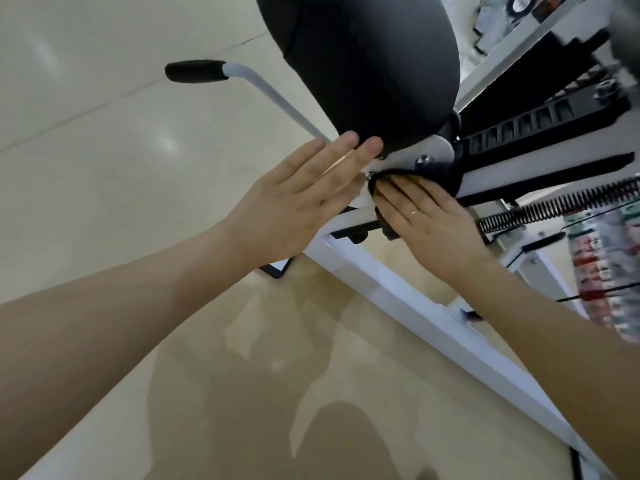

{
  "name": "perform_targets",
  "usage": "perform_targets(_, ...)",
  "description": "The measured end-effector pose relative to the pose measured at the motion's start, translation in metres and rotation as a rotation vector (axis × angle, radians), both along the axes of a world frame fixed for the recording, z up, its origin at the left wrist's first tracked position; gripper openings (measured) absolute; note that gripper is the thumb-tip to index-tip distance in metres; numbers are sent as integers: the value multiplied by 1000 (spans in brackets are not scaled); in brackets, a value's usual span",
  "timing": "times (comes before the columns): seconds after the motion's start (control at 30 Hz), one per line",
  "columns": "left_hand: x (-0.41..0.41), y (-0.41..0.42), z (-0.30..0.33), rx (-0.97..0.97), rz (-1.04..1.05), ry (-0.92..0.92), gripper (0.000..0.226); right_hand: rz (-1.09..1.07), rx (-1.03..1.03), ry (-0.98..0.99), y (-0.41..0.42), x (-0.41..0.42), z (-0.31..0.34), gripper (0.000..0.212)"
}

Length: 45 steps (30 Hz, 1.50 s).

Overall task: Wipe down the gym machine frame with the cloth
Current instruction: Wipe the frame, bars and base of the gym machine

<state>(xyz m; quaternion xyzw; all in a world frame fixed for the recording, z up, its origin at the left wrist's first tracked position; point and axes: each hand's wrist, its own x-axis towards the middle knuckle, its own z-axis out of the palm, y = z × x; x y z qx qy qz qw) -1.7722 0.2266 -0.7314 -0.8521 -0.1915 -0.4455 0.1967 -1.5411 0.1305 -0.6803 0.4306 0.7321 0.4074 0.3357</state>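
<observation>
The gym machine has a white frame [398,292] that runs diagonally from the centre to the lower right, under a black padded seat [367,64]. My right hand [429,220] lies flat with straight fingers on a dark cloth [384,220], pressing it against the frame just below the seat bracket. Only the cloth's edges show around my fingers. My left hand [304,199] is open, its fingertips touching the seat's lower edge and the bracket beside the cloth.
A white handlebar with a black foam grip [195,71] sticks out to the upper left. Black coil springs [561,206] and a black ribbed rail [533,129] lie to the right. Glossy beige tiled floor [104,168] surrounds the machine.
</observation>
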Motion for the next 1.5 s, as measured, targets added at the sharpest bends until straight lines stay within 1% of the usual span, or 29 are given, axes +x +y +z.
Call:
perform_targets(0.03, 1, -1, -2, -14, -24, -21, 41, -3, -148, -155, -9, 1, -11, 50)
perform_targets(0.1, 1, -1, -14, -48, -64, -52, 46, -121, -436, -399, -26, 7, -24, 52)
perform_targets(0.13, 0, -2, -22, -92, -75, -58, 49, -164, -444, -421, -26, 8, -26, 52)
perform_targets(0.17, 0, -4, -32, -161, -86, -51, 52, -191, -401, -390, -19, 6, -27, 50)
perform_targets(0.2, 1, -7, -45, -240, -88, -29, 57, -153, -315, -292, -10, 1, -26, 47)
perform_targets(0.27, 6, -15, -73, -424, -70, 58, 61, 18, -171, -36, 11, -9, -34, 36)
perform_targets(0.3, 10, -21, -87, -571, -73, 135, 66, 64, -113, 67, 16, -13, -42, 35)
perform_targets(0.33, 13, -25, -100, -779, -92, 240, 73, 92, -55, 121, 17, -14, -51, 37)
perform_targets(0.4, 20, -30, -119, -1204, -126, 437, 79, 42, -18, 183, 12, -13, -69, 42)
perform_targets(0.43, 26, -29, -125, -1325, -137, 487, 79, -20, -44, 198, 6, -9, -77, 45)
perform_targets(0.5, 44, -25, -133, -1473, -149, 444, 80, -139, -117, 249, -4, 2, -93, 53)
perform_targets(0.53, 53, -21, -136, -1527, -141, 400, 81, -176, -137, 307, -5, 6, -99, 52)
perform_targets(0.63, 73, -14, -145, -1663, -114, 261, 84, -131, -180, 447, 9, 4, -126, 38)
perform_targets(0.73, 74, -12, -160, -1689, -207, 100, 78, -121, -292, 556, 33, -9, -161, 18)
perform_targets(0.77, 71, -10, -164, -1675, -231, 67, 75, -114, -304, 575, 37, -12, -168, 12)
perform_targets(0.8, 67, -7, -168, -1670, -243, 45, 74, -133, -288, 581, 36, -13, -169, 11)
perform_targets(0.9, 55, 5, -171, -1727, -216, 0, 72, -153, -197, 623, 18, -8, -159, 30)
perform_targets(0.97, 51, 9, -171, -1720, -170, 8, 70, -172, -199, 635, 13, -8, -155, 38)
perform_targets(1.03, 49, 13, -172, -1734, -181, -7, 68, -259, -257, 625, 23, -14, -166, 37)
perform_targets(1.1, 47, 18, -171, -1798, -208, -52, 66, -369, -378, 625, 46, -32, -180, 41)
perform_targets(1.13, 45, 21, -171, -1807, -202, -60, 65, -359, -424, 598, 58, -40, -191, 45)
perform_targets(1.2, 38, 23, -177, -1769, -137, -16, 65, -222, -435, 500, 72, -42, -220, 47)
perform_targets(1.23, 33, 24, -182, -1746, -89, 34, 65, -314, -480, 494, 72, -44, -227, 50)
perform_targets(1.3, 21, 22, -192, -1670, 21, 189, 63, -429, -447, 640, 69, -51, -225, 50)
perform_targets(1.33, 16, 21, -196, -1626, 66, 269, 60, -463, -410, 731, 63, -53, -225, 43)
perform_targets(1.37, 12, 20, -200, -1599, 101, 331, 59, -539, -403, 767, 57, -55, -227, 34)
perform_targets(1.4, 8, 19, -202, -1593, 118, 366, 59, -623, -439, 812, 53, -57, -229, 26)
perform_targets(1.43, 7, 19, -204, -1603, 114, 380, 60, -649, -465, 871, 51, -59, -235, 18)
perform_targets(1.5, 5, 19, -205, -1679, 83, 354, 60, -756, -443, 1111, 55, -72, -242, 14)
